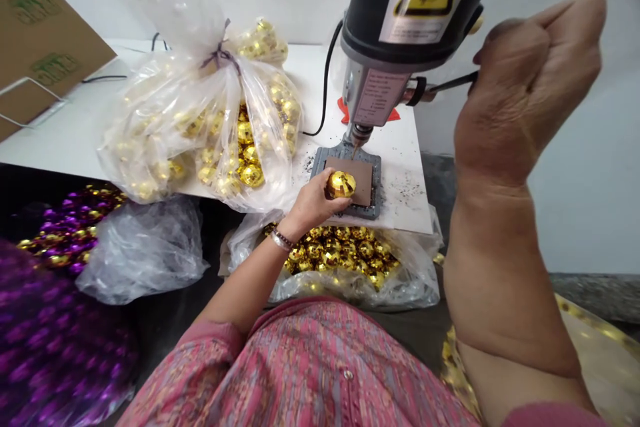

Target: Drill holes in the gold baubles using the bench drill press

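Observation:
My left hand (317,200) pinches a shiny gold faceted ball (342,184) between thumb and fingers. The ball is over the front left part of a brown board (361,180) on the grey base (375,203) of a bench drill press (395,20). Just behind the ball, the drill bit (355,151) points down from the chuck (361,133). My right hand (525,87), raised at the right, is closed around the drill press's feed lever (453,82). Its fingertips are mostly hidden from view.
Tied clear plastic bags of gold balls (215,127) lie left of the drill press. Below the table edge, an open bag (415,280) holds many more. Purple balls (60,227), crumpled plastic (145,253) and a cardboard box (50,33) are at the left. Dark shavings dot the white table (407,180).

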A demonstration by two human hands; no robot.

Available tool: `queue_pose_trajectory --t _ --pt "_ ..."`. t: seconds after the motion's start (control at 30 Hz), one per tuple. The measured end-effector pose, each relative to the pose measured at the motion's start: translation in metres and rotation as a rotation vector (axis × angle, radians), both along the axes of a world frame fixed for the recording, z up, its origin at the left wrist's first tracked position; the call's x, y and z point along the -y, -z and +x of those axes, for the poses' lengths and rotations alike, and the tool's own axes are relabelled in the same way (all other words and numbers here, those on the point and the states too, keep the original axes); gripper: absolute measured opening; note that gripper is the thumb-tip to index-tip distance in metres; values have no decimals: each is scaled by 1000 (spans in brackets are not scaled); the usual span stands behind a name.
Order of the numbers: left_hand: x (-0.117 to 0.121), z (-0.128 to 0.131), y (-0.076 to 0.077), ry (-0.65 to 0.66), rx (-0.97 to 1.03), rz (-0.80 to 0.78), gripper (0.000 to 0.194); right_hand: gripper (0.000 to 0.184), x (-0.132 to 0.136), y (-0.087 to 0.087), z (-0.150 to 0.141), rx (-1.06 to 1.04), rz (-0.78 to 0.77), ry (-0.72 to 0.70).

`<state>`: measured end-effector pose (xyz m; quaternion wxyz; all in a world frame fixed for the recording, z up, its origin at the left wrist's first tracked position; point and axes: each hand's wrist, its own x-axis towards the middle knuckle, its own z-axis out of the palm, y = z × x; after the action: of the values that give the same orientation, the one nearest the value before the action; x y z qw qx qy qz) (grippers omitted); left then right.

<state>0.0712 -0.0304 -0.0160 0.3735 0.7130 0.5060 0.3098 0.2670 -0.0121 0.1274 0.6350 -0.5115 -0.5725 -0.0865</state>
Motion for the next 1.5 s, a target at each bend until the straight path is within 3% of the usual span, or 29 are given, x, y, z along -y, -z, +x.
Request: queue_pose_trajectory --t 0.1,0.17,0.23,0.3,0.37,0.43,0.57,0.6,0.63,0.77,0.87,0.93,1.0,1.1,1.17,1.27,1.37,1.5 --pt "25 -8 5 243 -71 -32 47 19 -2 6 0 15 45 -29" --pt "38 -8 12 349 -91 -34 57 19 -2 9 0 15 58 -20" --pt "47 -5 18 368 -84 -39 69 19 -2 11 0 15 55 -12" --pt "51 -6 17 347 -73 -45 70 20 -1 11 0 13 44 -20" --pt "47 -13 8 293 -61 -10 57 20 1 11 0 -3 30 -40" --pt "38 -30 -7 137 -45 99 42 20 3 12 0 -22 27 -44" --pt "2 -82 -31 -531 -131 364 37 18 3 16 0 -28 35 -6" --pt "-8 -95 -33 -662 -213 356 39 18 2 17 0 -28 32 0" --pt "-16 -105 -34 -714 -323 292 39 18 2 17 0 -28 33 7" --pt "-31 -121 -24 -516 -746 -18 37 18 4 18 -2 -47 47 33" --pt "-26 -116 -15 -434 -885 -37 44 20 9 17 -3 -54 28 48" --pt "-23 -114 -13 -431 -870 -31 44 21 11 17 -4 -52 0 71" --pt "-21 -116 -17 -503 -740 18 41 19 11 18 -3 -42 -15 86" --pt "-18 -122 -29 -614 -258 135 45 16 10 20 -1 -16 -8 78" --pt "-15 -121 -36 -506 180 66 41 16 9 21 0 -14 13 70" --pt "-9 -108 -39 -241 676 -202 42 17 10 22 0 -11 33 45" --pt "-8 -87 -34 -130 872 -395 43 19 11 21 0 4 46 6" --pt "-15 -57 -23 -128 920 -577 38 22 8 21 -1 -7 82 -4"
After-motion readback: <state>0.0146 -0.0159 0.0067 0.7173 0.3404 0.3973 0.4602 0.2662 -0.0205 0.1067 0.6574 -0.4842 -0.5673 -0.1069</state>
